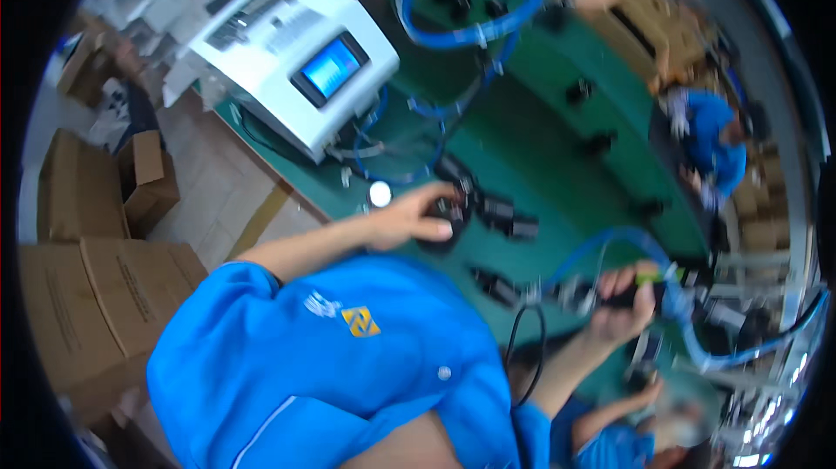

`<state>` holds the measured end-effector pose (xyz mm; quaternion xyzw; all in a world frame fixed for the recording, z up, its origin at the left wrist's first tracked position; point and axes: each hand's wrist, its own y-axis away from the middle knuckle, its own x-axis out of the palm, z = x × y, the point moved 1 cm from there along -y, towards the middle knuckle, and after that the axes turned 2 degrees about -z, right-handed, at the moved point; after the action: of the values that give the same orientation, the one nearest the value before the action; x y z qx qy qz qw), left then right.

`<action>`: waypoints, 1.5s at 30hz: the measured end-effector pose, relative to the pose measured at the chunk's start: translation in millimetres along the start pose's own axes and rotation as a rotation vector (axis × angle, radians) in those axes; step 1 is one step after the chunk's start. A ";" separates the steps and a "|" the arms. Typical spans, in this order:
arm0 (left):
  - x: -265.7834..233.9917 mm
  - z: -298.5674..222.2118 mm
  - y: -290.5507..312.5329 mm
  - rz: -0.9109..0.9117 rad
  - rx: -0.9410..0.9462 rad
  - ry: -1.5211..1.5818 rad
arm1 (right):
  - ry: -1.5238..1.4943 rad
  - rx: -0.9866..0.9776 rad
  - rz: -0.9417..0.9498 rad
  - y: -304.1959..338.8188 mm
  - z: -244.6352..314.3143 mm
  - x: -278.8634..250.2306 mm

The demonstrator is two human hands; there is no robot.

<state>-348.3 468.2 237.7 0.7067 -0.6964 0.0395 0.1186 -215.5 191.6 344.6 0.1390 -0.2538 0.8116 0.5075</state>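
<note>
My left hand point(407, 218) reaches in from the left, thumb and fingers curved around a dark round-edged part point(446, 223) on the green bench. Right beside that part lie more black parts point(498, 212), blurred, so their kind cannot be made out. Farther right, my right hand point(623, 305) is closed around a black tool with a bright green band point(646, 288); a blue hose point(640, 238) runs close by it. Between my hands another black, elongated part point(495, 284) rests on the bench. A white round item point(380, 194) lies just beyond my left wrist.
A white machine with a lit blue screen point(331, 71) stands at the back left. Blue tubing point(479, 33) hangs overhead. Cardboard boxes point(96, 295) are stacked at left. One co-worker point(714, 142) sits far right, another point(618, 447) at lower right. Black parts point(599, 142) line the green conveyor.
</note>
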 end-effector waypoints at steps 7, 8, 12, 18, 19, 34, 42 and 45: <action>-9.8 -18.5 15.1 -0.086 0.075 0.292 | -0.050 -0.080 0.049 -2.4 -7.4 50.4; -10.0 -17.0 17.9 -0.089 0.069 0.356 | -0.054 -0.067 0.045 -1.6 -10.4 53.5; -16.2 -3.0 30.4 -0.066 0.036 0.503 | -0.041 -0.067 0.038 5.0 -19.4 59.2; -22.1 17.6 50.9 -0.015 -0.304 0.859 | -0.027 -0.072 0.019 10.5 -11.5 57.7; -22.0 22.6 53.4 -0.048 -0.386 0.968 | -0.030 -0.067 0.009 10.8 -12.0 56.3; -50.2 22.3 9.4 0.389 0.184 -0.666 | -0.002 -0.048 0.036 3.1 -16.9 51.5; -74.7 -8.5 23.7 0.856 -0.126 -0.470 | 0.015 -0.056 0.006 5.8 -15.6 52.6; -69.1 -14.7 19.1 0.904 -0.174 -0.590 | -0.003 -0.072 -0.002 4.2 -15.4 54.9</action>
<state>-367.5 538.8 238.8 0.3054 -0.9353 -0.1710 -0.0524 -243.3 240.1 357.1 0.1222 -0.2836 0.8013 0.5124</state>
